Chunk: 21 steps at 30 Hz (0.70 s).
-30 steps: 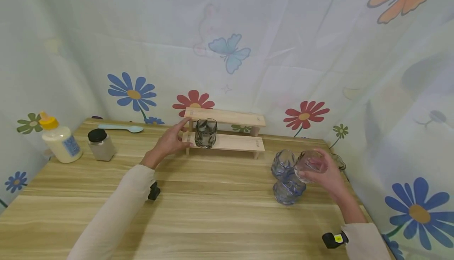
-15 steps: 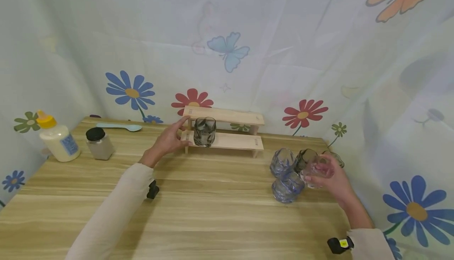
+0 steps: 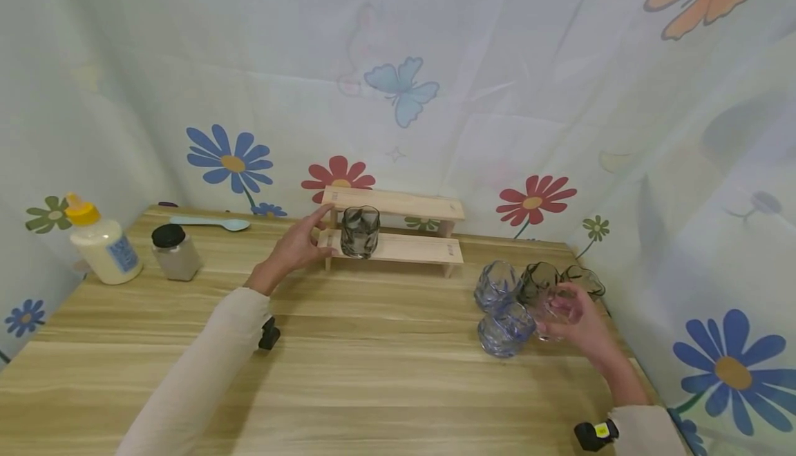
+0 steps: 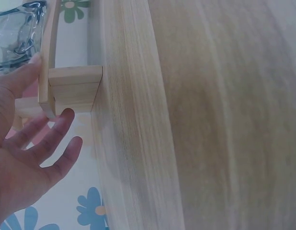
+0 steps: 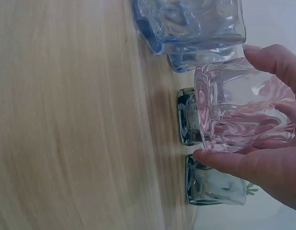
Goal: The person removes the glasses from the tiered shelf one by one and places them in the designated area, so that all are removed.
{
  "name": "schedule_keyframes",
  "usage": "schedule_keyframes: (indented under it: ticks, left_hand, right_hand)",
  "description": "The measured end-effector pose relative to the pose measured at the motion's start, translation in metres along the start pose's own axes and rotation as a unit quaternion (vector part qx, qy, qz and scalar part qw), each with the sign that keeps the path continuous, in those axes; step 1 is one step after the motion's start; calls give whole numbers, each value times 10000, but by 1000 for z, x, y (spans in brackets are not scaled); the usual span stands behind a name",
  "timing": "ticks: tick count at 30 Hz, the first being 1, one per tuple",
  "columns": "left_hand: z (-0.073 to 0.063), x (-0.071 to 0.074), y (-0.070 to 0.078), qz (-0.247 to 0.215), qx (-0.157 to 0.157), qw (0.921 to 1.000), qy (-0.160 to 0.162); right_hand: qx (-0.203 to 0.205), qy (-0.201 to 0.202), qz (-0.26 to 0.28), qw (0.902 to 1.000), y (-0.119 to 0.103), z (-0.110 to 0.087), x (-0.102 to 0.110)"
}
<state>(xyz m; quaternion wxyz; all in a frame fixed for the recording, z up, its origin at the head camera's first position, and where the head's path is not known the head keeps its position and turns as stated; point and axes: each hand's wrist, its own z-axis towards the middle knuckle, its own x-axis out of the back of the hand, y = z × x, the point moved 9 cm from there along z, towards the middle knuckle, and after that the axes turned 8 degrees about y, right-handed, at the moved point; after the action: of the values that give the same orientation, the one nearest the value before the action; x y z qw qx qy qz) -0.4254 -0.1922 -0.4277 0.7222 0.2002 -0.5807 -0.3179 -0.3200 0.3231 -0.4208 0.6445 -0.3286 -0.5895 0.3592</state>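
My left hand (image 3: pixel 298 245) is at the left end of a small two-tier wooden shelf (image 3: pixel 417 249), gripping it with the thumb on the lower board and the fingers around its end. On that lower board stands a smoky grey glass (image 3: pixel 360 233). At the right, my right hand (image 3: pixel 587 325) holds a clear pink glass (image 5: pixel 239 105) between thumb and fingers; in the right wrist view its base appears raised off the table. Beside it are two bluish glasses, one farther back (image 3: pixel 495 286) and one nearer (image 3: pixel 505 331). Two smoky glasses (image 3: pixel 536 282) (image 3: pixel 583 280) stand behind the hand.
On the left of the wooden table (image 3: pixel 348 387) are a cream-filled bottle with a yellow cap (image 3: pixel 107 249), a black-lidded jar (image 3: pixel 177 254) and a pale blue spoon (image 3: pixel 211 223). A flower-printed curtain (image 3: pixel 472 131) hangs close behind and at the sides.
My right hand has moved the pink glass slightly right and then down toward the front, uncovering the smoky glasses behind. My left hand stays at the shelf.
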Motion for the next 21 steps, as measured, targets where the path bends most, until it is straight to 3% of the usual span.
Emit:
schedule_keyframes:
  ticks: [11,21]
  left_hand:
    - [-1,0,-2,14,-4,10000,6]
    - [0,1,1,-39,-192,9998,47]
  right_hand:
    - [-158,-192,45,9997,20,0,-5]
    - [-217,-308,76,9993,26,-2,-9]
